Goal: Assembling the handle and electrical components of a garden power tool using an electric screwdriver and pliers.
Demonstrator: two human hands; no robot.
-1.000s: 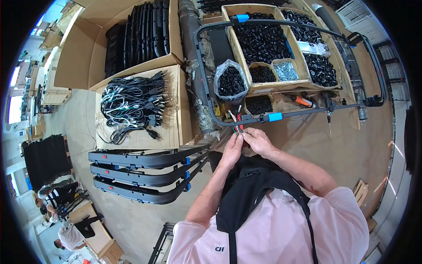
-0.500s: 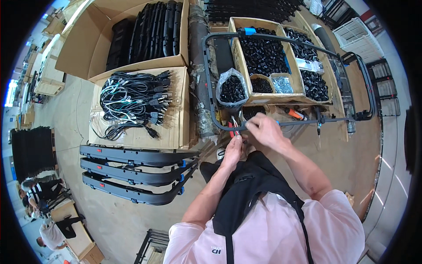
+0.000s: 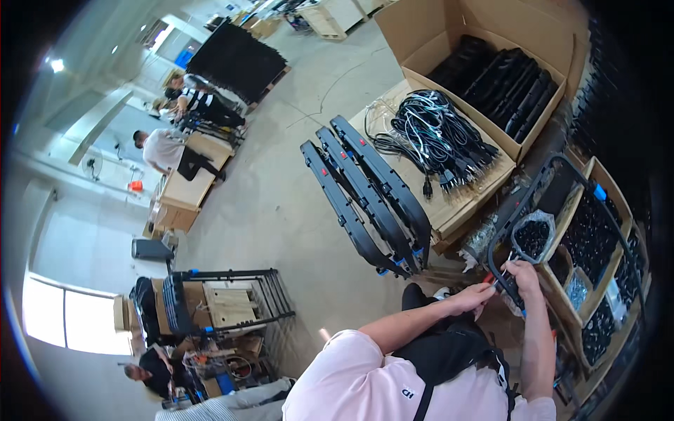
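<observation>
My left hand (image 3: 472, 297) is closed around a red-handled tool (image 3: 489, 279), whose working end is hard to make out beside the fingers. Just right of it, my right hand (image 3: 523, 276) has its fingers pinched at the lower corner of a black tubular frame (image 3: 491, 251); whatever small thing they hold is hidden. This frame reaches away across a wooden bin (image 3: 570, 309) and carries a blue piece (image 3: 599, 192) on its far side. A clear plastic bag (image 3: 518, 237) of small black parts sits inside the frame's corner.
Three black curved assemblies (image 3: 371, 200) stand left of my hands. Bundled black cables (image 3: 449, 144) lie on a carton, with an open cardboard box (image 3: 537, 137) of black parts behind. Other people work at far-left benches (image 3: 188, 188) and near a rack (image 3: 246, 326) at lower left.
The view has swung left, so the bench and my hands now appear farther right. My right hand has come down onto the frame's corner beside my left, which keeps the red-handled tool.
</observation>
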